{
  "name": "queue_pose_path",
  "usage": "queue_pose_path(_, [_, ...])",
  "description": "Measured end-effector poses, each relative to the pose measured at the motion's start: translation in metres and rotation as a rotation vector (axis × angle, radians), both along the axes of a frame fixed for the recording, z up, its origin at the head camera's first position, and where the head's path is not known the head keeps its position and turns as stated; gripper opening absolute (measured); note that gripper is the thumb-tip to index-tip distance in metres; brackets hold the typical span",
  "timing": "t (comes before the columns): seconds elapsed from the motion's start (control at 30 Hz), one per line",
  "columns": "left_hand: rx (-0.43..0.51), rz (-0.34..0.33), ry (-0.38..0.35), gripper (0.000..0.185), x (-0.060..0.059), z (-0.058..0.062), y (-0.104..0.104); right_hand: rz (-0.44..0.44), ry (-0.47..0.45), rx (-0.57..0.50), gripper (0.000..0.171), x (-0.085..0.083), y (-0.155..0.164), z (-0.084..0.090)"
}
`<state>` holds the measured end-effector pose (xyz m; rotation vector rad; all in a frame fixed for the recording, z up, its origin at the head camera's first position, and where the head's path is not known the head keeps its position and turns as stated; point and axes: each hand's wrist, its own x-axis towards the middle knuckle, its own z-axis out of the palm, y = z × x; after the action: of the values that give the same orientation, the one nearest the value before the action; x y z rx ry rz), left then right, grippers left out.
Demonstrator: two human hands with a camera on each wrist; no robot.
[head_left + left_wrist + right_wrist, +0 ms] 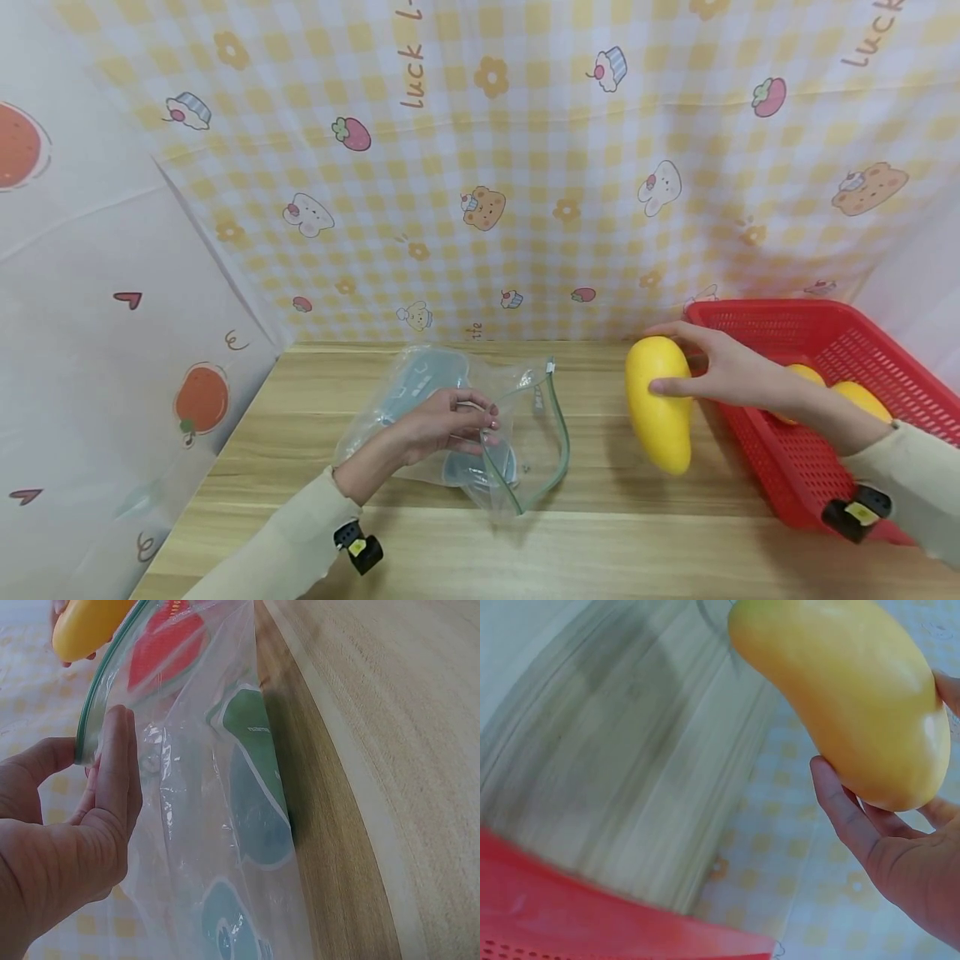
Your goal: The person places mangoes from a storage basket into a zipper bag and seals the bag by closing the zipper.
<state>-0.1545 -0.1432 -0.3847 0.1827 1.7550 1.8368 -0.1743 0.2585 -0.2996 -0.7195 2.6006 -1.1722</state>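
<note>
A yellow mango [658, 404] hangs above the table, its narrow end down, gripped near the top by my right hand [723, 367]. In the right wrist view the fingers curl round the wide end of the mango [855, 697]. A clear zip bag [532, 450] with a green-edged mouth lies on the table, its mouth gaping toward the mango. My left hand [442, 427] pinches one edge of that mouth; the left wrist view shows thumb and fingers of the hand [75, 825] at the green strip. Blue-grey prints mark the bag [187, 787].
On the right stands a red perforated basket [780, 467] with yellow fruits [862, 400] inside, partly hidden by my right forearm. The wooden table [600, 550] ends at a yellow checked cloth [525, 167] behind. A white printed cloth [97, 333] hangs on the left.
</note>
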Motion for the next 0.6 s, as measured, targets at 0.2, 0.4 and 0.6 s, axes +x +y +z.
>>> queue_pose_path(0.2, [0.000,-0.002,0.000,0.023,0.000,0.001,0.000,-0.011,-0.043,-0.043,0.066,-0.001,-0.008,-0.005])
queue_pose_path(0.4, [-0.003,-0.001,0.001,0.023,0.000,0.000,0.001,-0.013,-0.123,-0.082,0.069,-0.001,-0.017,-0.011])
queue_pose_path(0.6, [-0.002,-0.002,0.000,0.024,0.000,0.001,0.001,-0.044,-0.175,-0.109,0.074,0.000,-0.024,-0.018])
